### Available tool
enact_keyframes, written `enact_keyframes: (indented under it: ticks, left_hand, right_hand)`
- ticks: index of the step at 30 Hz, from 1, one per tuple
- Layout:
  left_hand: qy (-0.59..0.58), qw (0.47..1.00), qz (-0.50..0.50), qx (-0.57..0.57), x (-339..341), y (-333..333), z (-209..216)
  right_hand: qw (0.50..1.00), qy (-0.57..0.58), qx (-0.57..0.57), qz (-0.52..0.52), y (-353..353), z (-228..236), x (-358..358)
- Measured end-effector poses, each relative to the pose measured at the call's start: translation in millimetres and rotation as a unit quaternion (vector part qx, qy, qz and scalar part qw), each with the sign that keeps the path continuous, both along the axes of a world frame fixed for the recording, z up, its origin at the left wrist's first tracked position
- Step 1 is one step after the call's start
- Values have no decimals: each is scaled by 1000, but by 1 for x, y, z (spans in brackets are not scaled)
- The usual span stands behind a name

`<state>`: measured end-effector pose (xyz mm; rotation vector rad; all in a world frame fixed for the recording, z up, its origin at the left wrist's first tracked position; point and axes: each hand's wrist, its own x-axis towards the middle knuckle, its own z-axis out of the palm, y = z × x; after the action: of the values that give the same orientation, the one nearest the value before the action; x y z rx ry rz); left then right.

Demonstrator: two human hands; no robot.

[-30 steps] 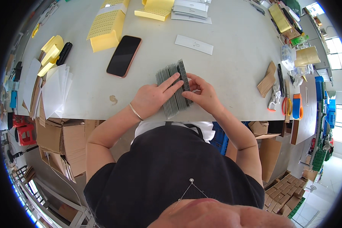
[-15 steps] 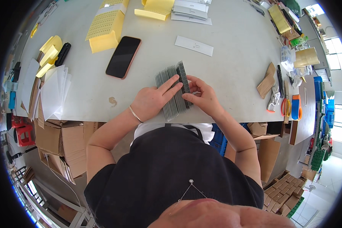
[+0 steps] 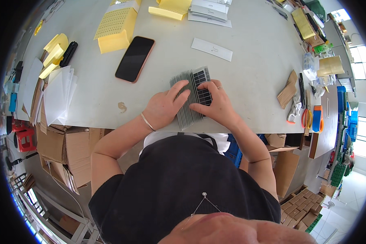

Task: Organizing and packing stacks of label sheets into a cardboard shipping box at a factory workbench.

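Note:
A row of thin grey cards [image 3: 186,111] stands on edge, leaning and fanned out near the table's front edge. Its rightmost card [image 3: 201,75] lies tilted back, so its face with dark rectangular blocks shows. My left hand [image 3: 162,108] holds the row from the left, index and middle fingers laid over the upper edges. From the right, my right hand [image 3: 218,105] holds the rightmost card, its thumb and bent index finger on the printed face. The other fingers of that hand are partly hidden.
A phone [image 3: 135,59] lies left of the cards, with a white label strip [image 3: 212,49] beyond them. Yellow perforated sheets [image 3: 117,26] and white strips [image 3: 209,11] lie at the back. White papers [image 3: 60,95] are at left; tape rolls [image 3: 317,118] and folded cardboard [image 3: 287,89] at right.
The rightmost card has tipped over to the right and now shows its printed face. My right hand's thumb and index finger have moved onto that face. The view has shifted slightly.

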<state>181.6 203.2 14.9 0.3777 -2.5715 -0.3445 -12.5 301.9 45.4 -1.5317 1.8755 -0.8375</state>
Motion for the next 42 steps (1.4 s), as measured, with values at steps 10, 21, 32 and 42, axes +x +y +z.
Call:
enact_keyframes:
  ticks: [10,21,32,42]
  left_hand:
    - [-17,1000,1,-8,1,0,3]
    - [-53,999,-8,-2,2,-1,4]
    - [16,1000,3,10,2,2,0]
    - [7,1000,1,31,2,1,2]
  right_hand:
    - [1000,-14,-14,8,0,-4,-4]
    - [991,-107,-83,-17,2,-8,-2]
    - [998,66,1,21,-2,5,9]
    - [997,65,-16,31,-1,2,7]
